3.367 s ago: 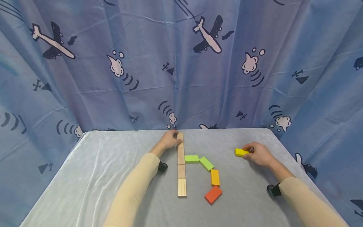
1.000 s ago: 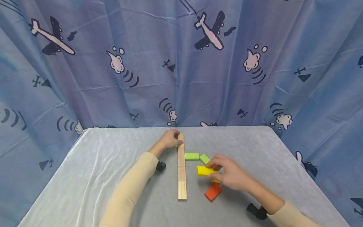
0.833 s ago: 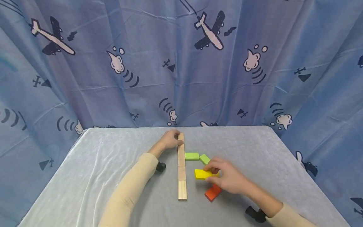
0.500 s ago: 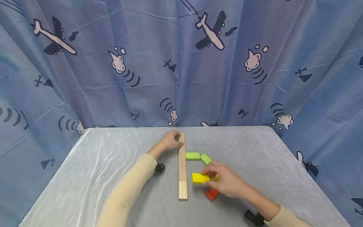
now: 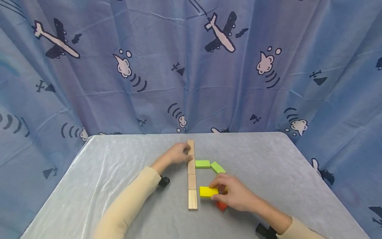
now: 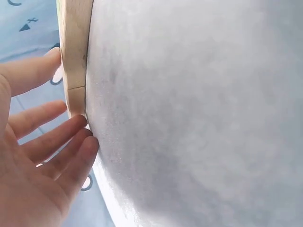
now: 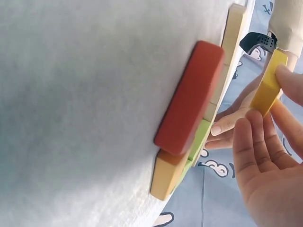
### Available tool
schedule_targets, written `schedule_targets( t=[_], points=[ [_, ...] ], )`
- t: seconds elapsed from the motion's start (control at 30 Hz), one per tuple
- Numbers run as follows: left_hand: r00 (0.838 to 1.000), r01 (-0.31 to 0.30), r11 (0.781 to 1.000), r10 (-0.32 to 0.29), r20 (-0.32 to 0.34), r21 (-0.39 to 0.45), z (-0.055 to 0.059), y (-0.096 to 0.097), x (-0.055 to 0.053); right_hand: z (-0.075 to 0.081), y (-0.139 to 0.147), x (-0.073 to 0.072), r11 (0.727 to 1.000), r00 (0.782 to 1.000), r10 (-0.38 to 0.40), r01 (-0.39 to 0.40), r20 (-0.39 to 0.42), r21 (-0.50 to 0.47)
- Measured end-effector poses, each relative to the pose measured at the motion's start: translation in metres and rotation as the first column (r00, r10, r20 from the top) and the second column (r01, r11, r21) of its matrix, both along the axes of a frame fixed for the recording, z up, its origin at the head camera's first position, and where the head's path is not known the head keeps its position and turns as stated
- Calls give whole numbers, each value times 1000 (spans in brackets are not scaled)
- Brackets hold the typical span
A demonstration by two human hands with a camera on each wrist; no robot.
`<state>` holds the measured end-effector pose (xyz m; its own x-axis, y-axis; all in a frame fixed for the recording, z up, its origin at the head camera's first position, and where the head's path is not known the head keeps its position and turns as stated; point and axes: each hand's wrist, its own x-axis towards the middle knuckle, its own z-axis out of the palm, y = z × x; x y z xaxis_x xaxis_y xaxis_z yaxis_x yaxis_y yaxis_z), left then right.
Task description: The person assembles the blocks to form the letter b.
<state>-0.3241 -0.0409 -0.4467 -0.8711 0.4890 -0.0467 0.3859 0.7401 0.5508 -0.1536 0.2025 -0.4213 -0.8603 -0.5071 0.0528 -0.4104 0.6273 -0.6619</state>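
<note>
In the head view my right hand (image 5: 235,194) pinches a yellow block (image 5: 208,192) between thumb and fingers. It hovers above the cloth, just right of the near end of a row of plain wooden blocks (image 5: 192,181). Beneath that hand a red block (image 5: 221,206) is partly covered. The orange block (image 7: 164,177) beside it shows better in the right wrist view. My left hand (image 5: 178,153) reaches to the row's far part, its thumb and loosely extended fingers at the blocks' side. In the left wrist view, the fingers (image 6: 71,165) look relaxed by the wood.
Two green blocks (image 5: 203,164) lead rightward from the row, the second set at a slant. A pale cloth (image 5: 125,199) covers the table. Behind it hangs a blue curtain (image 5: 155,83) printed with planes.
My right hand has brought the yellow block from the table's right side leftward and nearer, past the orange block. The left hand has slid slightly nearer along the row.
</note>
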Motion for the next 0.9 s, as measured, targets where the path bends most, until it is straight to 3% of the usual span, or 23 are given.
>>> schedule_targets(
  t=[0.5, 0.9],
  points=[
    [998, 45, 999, -46, -54, -13, -4, -4, 13, -6, -3, 4, 1000, 998, 15, -16, 58, 19],
    [993, 101, 994, -103, -59, -34, -3, -8, 25, -9, -10, 5, 997, 998, 62, -63, 27, 34]
  ],
)
